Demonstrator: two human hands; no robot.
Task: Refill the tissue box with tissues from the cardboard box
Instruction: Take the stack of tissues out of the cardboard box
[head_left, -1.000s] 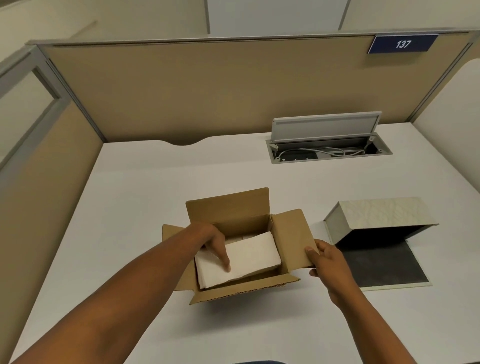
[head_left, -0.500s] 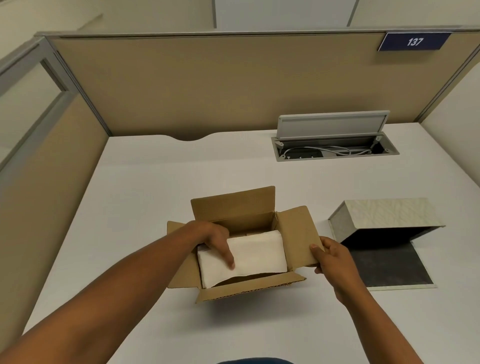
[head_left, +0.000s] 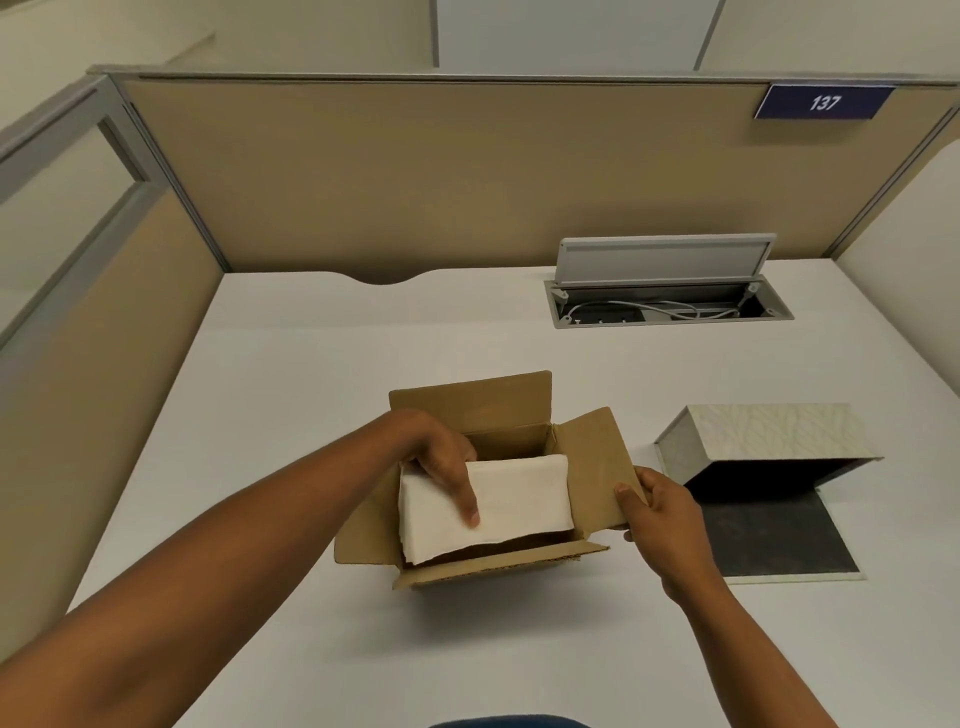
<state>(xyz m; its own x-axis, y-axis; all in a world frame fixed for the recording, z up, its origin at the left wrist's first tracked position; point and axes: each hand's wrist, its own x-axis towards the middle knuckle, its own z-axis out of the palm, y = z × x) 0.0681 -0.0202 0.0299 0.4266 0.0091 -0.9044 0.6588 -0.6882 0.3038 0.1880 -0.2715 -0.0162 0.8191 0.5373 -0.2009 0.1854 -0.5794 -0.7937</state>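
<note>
An open brown cardboard box (head_left: 592, 467) sits on the white desk in front of me. A white stack of tissues (head_left: 519, 499) rises out of it, tilted up at the left. My left hand (head_left: 441, 462) grips the stack's left end, thumb on top and fingers underneath. My right hand (head_left: 660, 509) pinches the box's right flap and holds it outward. To the right lies the tissue box (head_left: 753, 431), cream patterned, open with its dark inside showing and its dark-lined bottom flap (head_left: 769, 535) flat on the desk.
A cable hatch (head_left: 665, 301) with its grey lid raised is set into the desk at the back right. Tan cubicle partitions (head_left: 415, 182) close the back and left. A blue sign reading 137 (head_left: 826, 101) hangs top right.
My left hand has lifted the tissue stack higher out of the cardboard box. The right hand stays on the right flap.
</note>
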